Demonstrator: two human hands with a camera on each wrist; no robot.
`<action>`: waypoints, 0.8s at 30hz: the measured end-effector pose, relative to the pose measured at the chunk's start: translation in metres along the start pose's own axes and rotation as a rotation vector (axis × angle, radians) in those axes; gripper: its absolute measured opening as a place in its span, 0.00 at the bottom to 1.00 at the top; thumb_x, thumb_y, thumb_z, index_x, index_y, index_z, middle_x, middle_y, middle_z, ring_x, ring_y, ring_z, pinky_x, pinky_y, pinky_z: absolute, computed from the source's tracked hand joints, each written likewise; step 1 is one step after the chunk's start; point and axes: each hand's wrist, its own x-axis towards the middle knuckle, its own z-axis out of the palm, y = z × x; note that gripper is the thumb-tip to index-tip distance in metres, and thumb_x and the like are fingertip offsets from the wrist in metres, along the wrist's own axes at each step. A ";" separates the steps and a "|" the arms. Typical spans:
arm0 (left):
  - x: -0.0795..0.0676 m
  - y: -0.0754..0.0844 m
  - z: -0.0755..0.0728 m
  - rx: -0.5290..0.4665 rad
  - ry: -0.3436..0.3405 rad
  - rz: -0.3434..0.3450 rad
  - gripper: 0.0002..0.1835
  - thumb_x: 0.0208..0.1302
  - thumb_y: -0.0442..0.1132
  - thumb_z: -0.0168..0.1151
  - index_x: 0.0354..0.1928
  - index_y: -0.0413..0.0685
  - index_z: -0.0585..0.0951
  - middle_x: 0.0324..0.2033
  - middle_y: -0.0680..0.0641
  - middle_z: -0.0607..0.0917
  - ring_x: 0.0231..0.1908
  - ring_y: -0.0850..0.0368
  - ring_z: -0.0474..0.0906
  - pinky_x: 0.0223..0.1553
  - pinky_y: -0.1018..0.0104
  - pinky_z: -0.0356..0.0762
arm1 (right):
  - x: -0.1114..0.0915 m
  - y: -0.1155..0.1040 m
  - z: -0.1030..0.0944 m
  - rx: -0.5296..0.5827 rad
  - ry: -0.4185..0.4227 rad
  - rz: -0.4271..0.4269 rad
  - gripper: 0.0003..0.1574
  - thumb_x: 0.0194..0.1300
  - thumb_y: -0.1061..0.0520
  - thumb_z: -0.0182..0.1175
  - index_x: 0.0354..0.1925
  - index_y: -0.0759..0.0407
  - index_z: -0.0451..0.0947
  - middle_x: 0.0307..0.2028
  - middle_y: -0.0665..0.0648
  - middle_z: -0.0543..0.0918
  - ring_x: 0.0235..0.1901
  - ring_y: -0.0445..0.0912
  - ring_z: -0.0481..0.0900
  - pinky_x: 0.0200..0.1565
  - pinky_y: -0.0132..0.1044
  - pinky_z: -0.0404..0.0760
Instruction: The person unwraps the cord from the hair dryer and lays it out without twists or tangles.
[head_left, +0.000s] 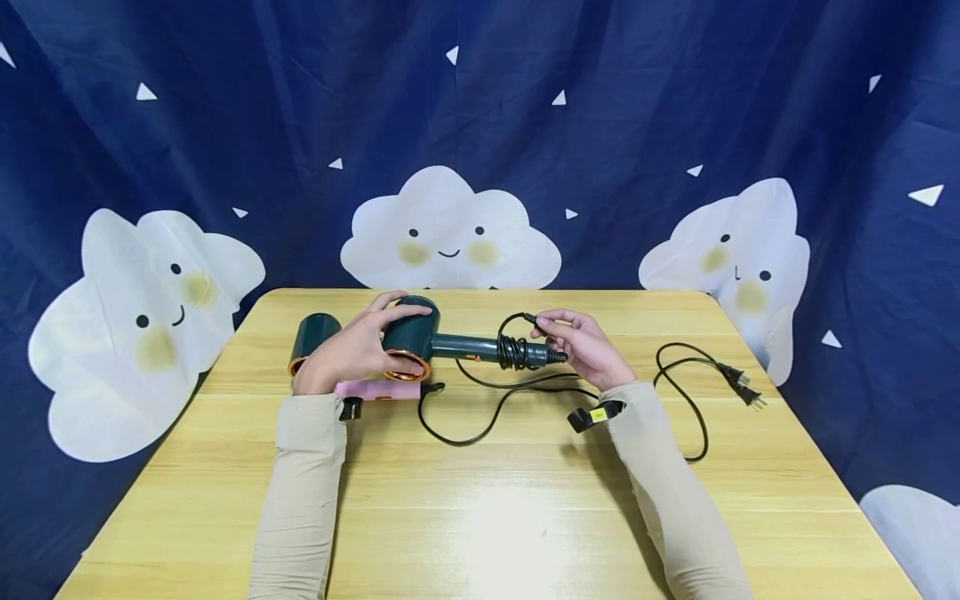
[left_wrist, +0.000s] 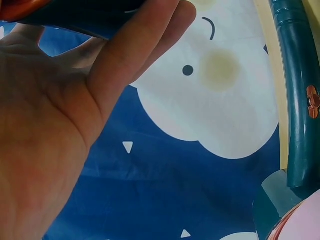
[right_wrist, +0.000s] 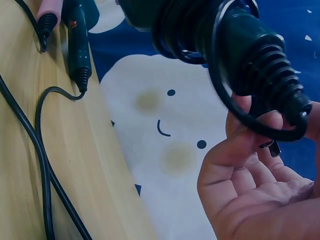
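A dark green hair dryer (head_left: 452, 346) with a copper rim is held up over the table, its handle pointing right. My left hand (head_left: 352, 350) grips its round head, thumb at the rim and fingers over the top. The black cord (head_left: 513, 352) is coiled several times around the handle's lower end. Beside that end, my right hand (head_left: 587, 346) pinches the plug at the cord's free end; a metal prong (right_wrist: 273, 148) shows among the fingers in the right wrist view, while the rest of the plug is mostly hidden.
Another green hair dryer (head_left: 315, 335) lies behind my left hand, partly covered. A pink hair dryer (head_left: 382, 390) lies below the left wrist. Their black cords (head_left: 480, 435) run rightward across the wooden table (head_left: 450, 517) to two plugs (head_left: 738, 383). A blue cloud-print curtain (head_left: 510, 108) surrounds the table.
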 end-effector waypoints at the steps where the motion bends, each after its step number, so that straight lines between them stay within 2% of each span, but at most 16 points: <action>1: 0.000 0.000 0.000 0.001 0.000 0.001 0.47 0.47 0.51 0.86 0.71 0.73 0.73 0.79 0.51 0.57 0.69 0.39 0.67 0.64 0.41 0.75 | 0.000 -0.001 0.000 0.005 0.000 0.000 0.04 0.78 0.59 0.56 0.46 0.54 0.78 0.31 0.46 0.89 0.23 0.35 0.69 0.28 0.24 0.69; 11: 0.000 0.000 0.001 0.008 0.000 0.011 0.46 0.48 0.51 0.85 0.71 0.72 0.73 0.79 0.50 0.57 0.70 0.39 0.66 0.65 0.41 0.74 | -0.007 -0.011 0.004 0.025 -0.015 -0.034 0.04 0.77 0.59 0.57 0.47 0.56 0.78 0.32 0.49 0.89 0.23 0.37 0.69 0.28 0.26 0.69; 24: -0.001 -0.002 -0.001 -0.005 0.000 0.000 0.46 0.48 0.50 0.85 0.71 0.72 0.73 0.79 0.51 0.56 0.70 0.40 0.66 0.64 0.40 0.74 | -0.017 -0.025 0.009 -0.048 -0.020 -0.089 0.08 0.74 0.58 0.62 0.50 0.58 0.79 0.34 0.51 0.90 0.27 0.38 0.75 0.30 0.26 0.75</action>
